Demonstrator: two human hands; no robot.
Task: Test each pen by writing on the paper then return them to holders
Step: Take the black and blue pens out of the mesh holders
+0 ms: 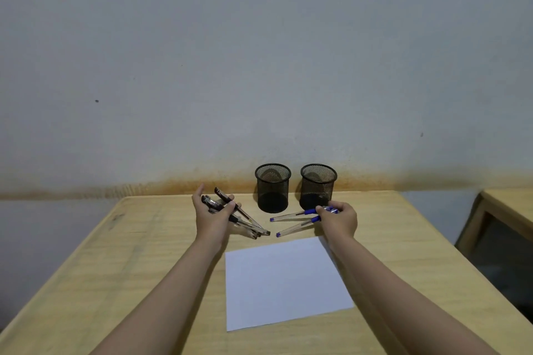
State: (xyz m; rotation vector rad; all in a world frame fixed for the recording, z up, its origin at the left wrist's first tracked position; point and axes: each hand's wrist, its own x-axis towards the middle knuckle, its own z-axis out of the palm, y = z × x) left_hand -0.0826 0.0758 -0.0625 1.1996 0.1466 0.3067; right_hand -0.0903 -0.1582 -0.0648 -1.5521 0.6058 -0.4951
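We see the left hand [212,217] curled round a bundle of black pens [230,214], their capped ends fanning up past the fingers and their tips pointing down toward the table [138,239], inward toward the other hand. The right hand [339,220] pinches the blue pens [297,219] by their capped ends, their clear barrels slanting out to the left of its fingers, tips aimed at the black bundle; whether they touch the table we cannot tell. The tips of the two sets are near each other but apart. Beyond the hands, between them, stands the left holder [272,189]; the right holder [317,186] stands just beyond the right hand's fingers. The paper [284,282] lies flat on the near side of both hands, between the forearms, its right edge under the right wrist.
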